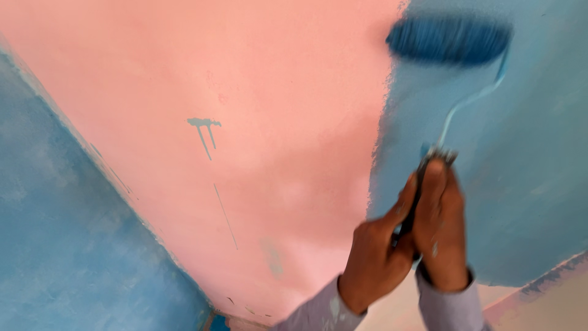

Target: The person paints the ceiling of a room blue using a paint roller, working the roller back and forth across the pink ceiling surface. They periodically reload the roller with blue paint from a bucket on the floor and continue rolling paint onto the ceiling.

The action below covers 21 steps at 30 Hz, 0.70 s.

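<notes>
A paint roller [450, 40] with a blue, paint-soaked sleeve lies against a wall near the top right. Its thin metal arm runs down to a dark handle [422, 178]. My left hand [376, 254] and my right hand [441, 230] are both wrapped around that handle, side by side, thumbs up along it. Light grey sleeves cover both wrists. The roller sits on the blue painted patch [520, 171], just right of its ragged edge with the pink wall [245, 92]. The roller and hands are blurred.
A blue wall [67, 245] meets the pink one along a slanted corner at the left. Blue drips and a splatter [205, 125] mark the pink surface. An unpainted pale strip [551, 300] shows at the bottom right.
</notes>
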Tool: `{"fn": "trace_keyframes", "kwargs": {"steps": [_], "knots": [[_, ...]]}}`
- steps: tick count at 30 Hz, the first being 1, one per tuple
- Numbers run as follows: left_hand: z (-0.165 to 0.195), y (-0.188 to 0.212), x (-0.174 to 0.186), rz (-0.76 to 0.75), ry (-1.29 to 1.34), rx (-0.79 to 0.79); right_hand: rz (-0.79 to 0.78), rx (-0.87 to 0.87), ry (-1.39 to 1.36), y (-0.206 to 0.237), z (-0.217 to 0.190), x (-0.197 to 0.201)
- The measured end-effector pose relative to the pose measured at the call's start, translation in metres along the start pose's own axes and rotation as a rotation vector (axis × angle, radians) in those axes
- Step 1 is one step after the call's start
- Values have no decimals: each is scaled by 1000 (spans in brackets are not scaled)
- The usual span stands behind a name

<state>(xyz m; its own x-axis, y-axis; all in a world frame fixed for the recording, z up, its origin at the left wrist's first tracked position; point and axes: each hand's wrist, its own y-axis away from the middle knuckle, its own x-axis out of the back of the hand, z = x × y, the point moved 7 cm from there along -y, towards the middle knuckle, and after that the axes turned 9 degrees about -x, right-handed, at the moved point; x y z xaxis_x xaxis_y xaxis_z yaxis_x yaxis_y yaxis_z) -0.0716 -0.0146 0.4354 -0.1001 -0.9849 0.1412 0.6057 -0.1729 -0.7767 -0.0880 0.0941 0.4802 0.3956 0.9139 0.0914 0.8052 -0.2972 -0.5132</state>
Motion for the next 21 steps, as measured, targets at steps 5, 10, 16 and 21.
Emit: {"fn": "trace_keyframes", "kwargs": {"steps": [5,10,16,21], "knots": [[27,-58,3,33,-59,-121,-28,292,67,-39,-57,9],[42,-90,-1,4,-8,-128,-26,351,145,-58,-89,17],[32,-58,-3,61,38,-156,-28,239,68,-36,-59,11],[-7,3,-17,17,47,37,-13,-13,10,-3,14,10]]}}
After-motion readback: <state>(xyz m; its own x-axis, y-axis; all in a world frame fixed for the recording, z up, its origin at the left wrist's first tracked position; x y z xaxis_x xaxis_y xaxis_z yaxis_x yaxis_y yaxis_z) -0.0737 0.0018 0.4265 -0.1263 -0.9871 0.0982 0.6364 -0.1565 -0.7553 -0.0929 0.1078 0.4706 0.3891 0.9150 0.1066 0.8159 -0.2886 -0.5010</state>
